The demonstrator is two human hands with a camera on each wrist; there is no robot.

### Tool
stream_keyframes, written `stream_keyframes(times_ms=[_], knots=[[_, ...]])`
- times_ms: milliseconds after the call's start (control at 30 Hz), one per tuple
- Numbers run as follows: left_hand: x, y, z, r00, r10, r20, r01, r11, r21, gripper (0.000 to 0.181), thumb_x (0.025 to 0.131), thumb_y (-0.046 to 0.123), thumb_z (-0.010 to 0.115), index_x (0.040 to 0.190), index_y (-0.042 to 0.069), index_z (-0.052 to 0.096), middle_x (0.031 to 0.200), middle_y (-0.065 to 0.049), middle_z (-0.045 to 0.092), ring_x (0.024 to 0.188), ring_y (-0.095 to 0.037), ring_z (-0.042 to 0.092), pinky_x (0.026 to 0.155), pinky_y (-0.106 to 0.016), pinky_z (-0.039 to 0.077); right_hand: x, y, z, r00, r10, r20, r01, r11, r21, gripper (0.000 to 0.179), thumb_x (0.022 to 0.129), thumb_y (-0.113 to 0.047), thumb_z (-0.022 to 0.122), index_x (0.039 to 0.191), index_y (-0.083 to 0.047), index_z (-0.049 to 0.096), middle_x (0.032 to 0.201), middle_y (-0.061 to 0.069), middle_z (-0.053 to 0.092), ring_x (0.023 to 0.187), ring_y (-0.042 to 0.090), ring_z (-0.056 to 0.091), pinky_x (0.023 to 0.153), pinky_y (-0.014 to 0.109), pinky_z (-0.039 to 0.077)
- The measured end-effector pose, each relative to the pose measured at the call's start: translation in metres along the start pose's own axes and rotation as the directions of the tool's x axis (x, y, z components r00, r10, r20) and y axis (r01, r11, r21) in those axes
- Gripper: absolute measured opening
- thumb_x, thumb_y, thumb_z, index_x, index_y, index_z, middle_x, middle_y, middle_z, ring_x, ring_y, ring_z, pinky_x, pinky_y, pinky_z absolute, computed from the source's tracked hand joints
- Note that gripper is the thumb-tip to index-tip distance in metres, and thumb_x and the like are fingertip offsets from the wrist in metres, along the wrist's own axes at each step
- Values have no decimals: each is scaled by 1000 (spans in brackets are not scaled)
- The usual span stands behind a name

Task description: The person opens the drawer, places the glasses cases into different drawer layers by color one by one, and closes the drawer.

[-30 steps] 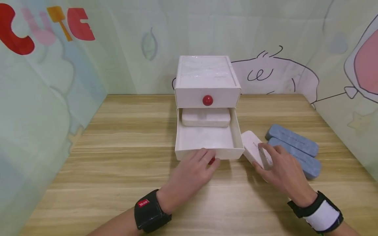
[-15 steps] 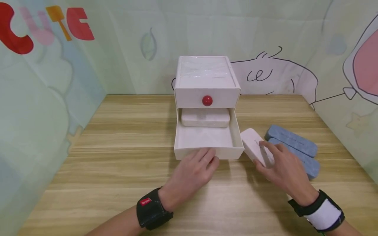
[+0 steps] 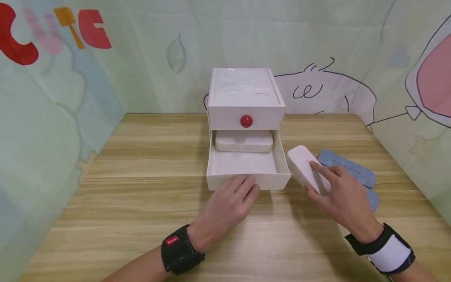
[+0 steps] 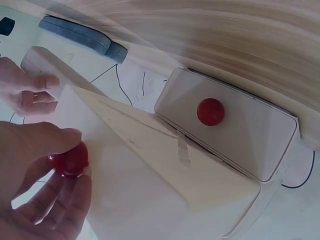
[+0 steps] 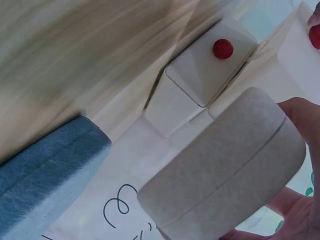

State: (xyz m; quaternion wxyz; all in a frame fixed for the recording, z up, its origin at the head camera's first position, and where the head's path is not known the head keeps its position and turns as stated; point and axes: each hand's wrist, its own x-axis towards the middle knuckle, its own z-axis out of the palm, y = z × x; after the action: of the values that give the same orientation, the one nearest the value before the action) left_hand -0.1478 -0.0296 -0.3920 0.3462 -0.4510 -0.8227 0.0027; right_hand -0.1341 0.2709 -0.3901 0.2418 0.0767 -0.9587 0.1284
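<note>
My left hand (image 3: 227, 205) is at the front of the pulled-out lower drawer (image 3: 276, 182) of a small white drawer unit (image 3: 243, 87). In the left wrist view its thumb and fingers pinch the drawer's red knob (image 4: 70, 159). To the right of the drawer, my right hand (image 3: 347, 197) grips a white glasses case (image 3: 298, 161) by its near part, index finger along the top. The right wrist view shows the seam along this held case (image 5: 225, 175), which is raised off the table. Another white glasses case (image 3: 244, 141) lies crosswise at the back inside the drawer.
Two blue glasses cases lie side by side on the wooden table (image 3: 148, 188), the far one (image 3: 347, 168) and the near one (image 3: 373, 199), partly behind my right hand. The upper drawer, with its red knob (image 3: 246, 121), is closed. Printed cloth walls (image 3: 148, 58) surround the table.
My right hand has lifted the white glasses case from beside the drawer and shifted it slightly away from me, now covering more of the blue cases. The left hand stays at the knob.
</note>
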Motion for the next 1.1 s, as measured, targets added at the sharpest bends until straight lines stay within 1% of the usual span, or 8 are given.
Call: stream_keyframes(times_ms=[167,267,400,567,667,800,967,1100], knots=[[0,0,1,1000,-4,-7,4,1000,0,24,94,6,71,118,5,70,117,-7,66,111,-19,63,98,-29,55,2,-2,-4,1000,0,-30,1,1000,15,57,80,-33,80,133,-14,69,103,25,67,62,29,61,44,33,42],[1,1,1,1000,-5,-7,5,1000,-1,24,94,7,71,118,5,70,117,-7,66,111,-19,63,98,-29,55,3,-3,-7,999,-6,-53,7,1000,30,57,80,-32,80,133,-13,69,103,24,67,65,30,61,45,35,44],[1,0,-1,1000,-11,5,11,1000,-23,26,94,6,72,119,5,70,118,-7,66,111,-20,63,99,-29,55,7,-3,-11,994,-37,-108,42,998,45,57,79,-29,81,132,-12,70,104,24,67,69,32,63,47,38,48],[0,-1,-1,1000,-16,22,17,999,-47,27,94,5,72,120,6,70,119,-7,66,111,-20,63,99,-29,55,14,-5,-18,982,-80,-171,86,996,28,55,77,-27,81,130,-13,71,104,23,68,71,34,64,49,42,49],[0,-1,-2,1000,-17,26,18,999,-50,26,94,5,71,120,6,70,118,-7,66,110,-20,63,98,-29,55,17,-7,-21,979,-93,-180,100,995,29,55,77,-28,81,130,-14,71,106,22,68,75,33,64,50,43,49],[1,-2,-3,1000,-12,20,13,999,-46,25,95,5,70,119,6,70,117,-7,66,109,-20,63,96,-29,56,21,-13,-25,978,-111,-176,119,992,34,57,77,-28,82,131,-15,70,110,22,68,78,34,64,50,41,47],[2,-2,-3,1000,-11,17,11,999,-43,23,95,4,69,118,6,70,117,-7,66,109,-20,63,95,-29,56,26,-20,-30,975,-155,-156,163,986,42,59,77,-28,84,133,-16,69,115,23,67,81,35,65,53,44,52],[3,-2,-4,1000,-10,22,11,999,-42,24,94,5,71,118,6,70,117,-7,66,109,-19,63,95,-28,56,31,-25,-31,968,-199,-154,211,976,63,60,77,-26,84,134,-15,69,117,22,67,85,34,66,57,46,55]])
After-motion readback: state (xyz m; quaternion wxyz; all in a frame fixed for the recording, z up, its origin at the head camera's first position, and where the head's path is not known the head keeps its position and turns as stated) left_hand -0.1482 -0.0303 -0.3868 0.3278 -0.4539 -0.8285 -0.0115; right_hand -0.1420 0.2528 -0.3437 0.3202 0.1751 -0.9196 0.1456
